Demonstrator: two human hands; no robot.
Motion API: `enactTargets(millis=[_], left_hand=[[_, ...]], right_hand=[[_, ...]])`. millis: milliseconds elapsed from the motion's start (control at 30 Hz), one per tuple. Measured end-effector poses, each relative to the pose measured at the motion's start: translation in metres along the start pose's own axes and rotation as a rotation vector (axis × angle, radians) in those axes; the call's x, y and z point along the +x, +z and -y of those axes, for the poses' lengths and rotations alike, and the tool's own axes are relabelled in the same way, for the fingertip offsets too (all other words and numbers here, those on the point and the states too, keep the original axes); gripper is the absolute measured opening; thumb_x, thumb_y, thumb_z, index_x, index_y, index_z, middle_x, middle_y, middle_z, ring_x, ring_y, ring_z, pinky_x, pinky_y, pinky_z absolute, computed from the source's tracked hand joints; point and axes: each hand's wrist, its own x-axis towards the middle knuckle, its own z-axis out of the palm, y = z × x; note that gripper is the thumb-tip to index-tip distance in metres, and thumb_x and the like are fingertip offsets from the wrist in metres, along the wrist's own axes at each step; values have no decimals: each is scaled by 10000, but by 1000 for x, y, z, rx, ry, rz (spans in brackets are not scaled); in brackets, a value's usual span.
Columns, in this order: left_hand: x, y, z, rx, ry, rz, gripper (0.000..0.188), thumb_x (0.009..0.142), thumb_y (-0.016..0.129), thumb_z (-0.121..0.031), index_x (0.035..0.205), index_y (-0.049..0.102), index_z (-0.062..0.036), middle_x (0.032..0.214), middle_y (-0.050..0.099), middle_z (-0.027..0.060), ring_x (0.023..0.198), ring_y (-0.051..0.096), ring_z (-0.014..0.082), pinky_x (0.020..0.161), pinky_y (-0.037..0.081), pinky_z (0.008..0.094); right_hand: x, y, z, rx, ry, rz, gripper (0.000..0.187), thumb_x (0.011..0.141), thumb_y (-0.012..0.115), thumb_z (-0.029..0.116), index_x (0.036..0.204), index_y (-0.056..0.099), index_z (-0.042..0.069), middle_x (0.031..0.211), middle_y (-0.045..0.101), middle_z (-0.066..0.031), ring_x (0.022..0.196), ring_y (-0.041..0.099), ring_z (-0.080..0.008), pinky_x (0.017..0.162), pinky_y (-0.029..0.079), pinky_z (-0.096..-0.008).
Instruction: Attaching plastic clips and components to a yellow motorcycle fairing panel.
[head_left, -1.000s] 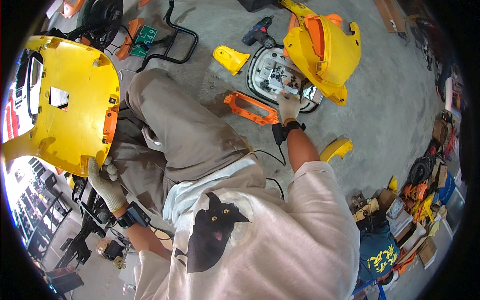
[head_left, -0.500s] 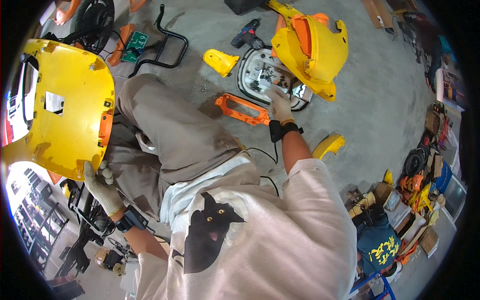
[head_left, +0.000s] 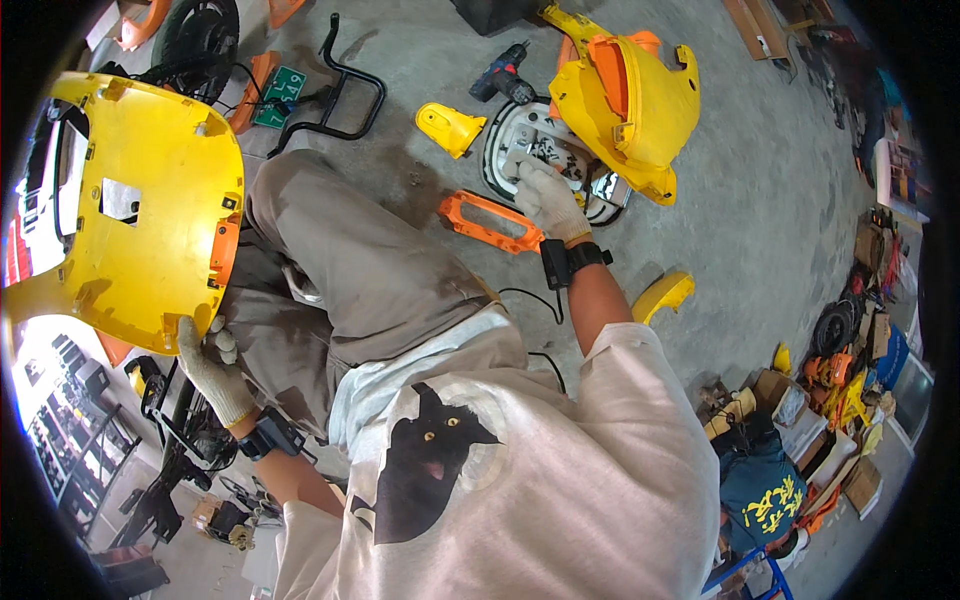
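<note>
A large yellow plastic body panel (head_left: 150, 230) with a square cutout and clips along its edge leans at my left. My left hand (head_left: 212, 368), in a knitted glove, is closed on its lower edge. My right hand (head_left: 552, 203), also gloved, reaches over a pale oval tray (head_left: 492, 150) on the floor that holds many small dark screws (head_left: 548, 152). Its fingers are bent together above the tray, and what they hold, if anything, is hidden. An orange frame-shaped part (head_left: 488, 226) lies just beside that hand.
A yellow-and-orange shell (head_left: 635, 110) overlaps the tray. Around it lie a cordless drill (head_left: 503, 75), a small yellow cover (head_left: 450, 128) and a curved yellow piece (head_left: 663, 296). A black tube bracket (head_left: 350, 105) and a wheel (head_left: 197, 45) are farther left. Cluttered boxes (head_left: 775, 395) stand at right.
My right hand has shifted left across the tray, its fingers now over the tray's left part. My left hand keeps its hold on the panel. The whole view has shifted slightly.
</note>
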Motion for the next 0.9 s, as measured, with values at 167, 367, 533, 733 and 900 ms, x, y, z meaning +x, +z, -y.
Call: enactTargets(millis=[167, 367, 533, 733, 900], left_hand=[[-3, 5, -2, 35, 4, -18, 323, 1058, 677, -346, 1181, 665, -47, 826, 728, 77, 526, 555, 69, 427, 352, 174], [-8, 10, -5, 25, -8, -40, 330, 1051, 685, -347, 1160, 673, -35, 800, 734, 83, 509, 566, 82, 429, 375, 182], [-11, 13, -7, 34, 9, -38, 323, 1050, 690, -320, 1217, 647, -47, 815, 758, 94, 522, 627, 97, 433, 417, 193], [-11, 14, -8, -8, -20, -38, 306, 1048, 693, -299, 1221, 638, -52, 802, 760, 105, 505, 626, 109, 422, 422, 199], [-11, 14, -8, 28, -20, -58, 316, 1053, 689, -305, 1232, 628, -52, 798, 757, 109, 497, 623, 115, 417, 426, 201]], right_hand=[[-16, 39, 15, 8, -41, 206, 279, 1114, 499, 112, 1337, 656, 51, 1101, 749, -67, 508, 419, -33, 444, 349, -202], [-32, 98, 31, 64, -19, 483, 233, 1084, 562, 82, 1260, 713, 56, 1041, 728, -75, 559, 488, -58, 492, 406, -204], [-32, 133, 24, 229, -65, 694, 221, 1021, 638, 32, 1229, 714, 51, 1043, 715, -90, 570, 499, -82, 526, 422, -225], [-25, 148, 17, 284, -57, 804, 219, 1008, 697, 93, 1219, 705, 35, 1069, 692, -94, 597, 517, -98, 581, 448, -242], [-30, 150, 15, 237, -57, 714, 207, 1030, 677, 102, 1227, 718, 51, 1071, 694, -77, 626, 526, -89, 606, 459, -240]])
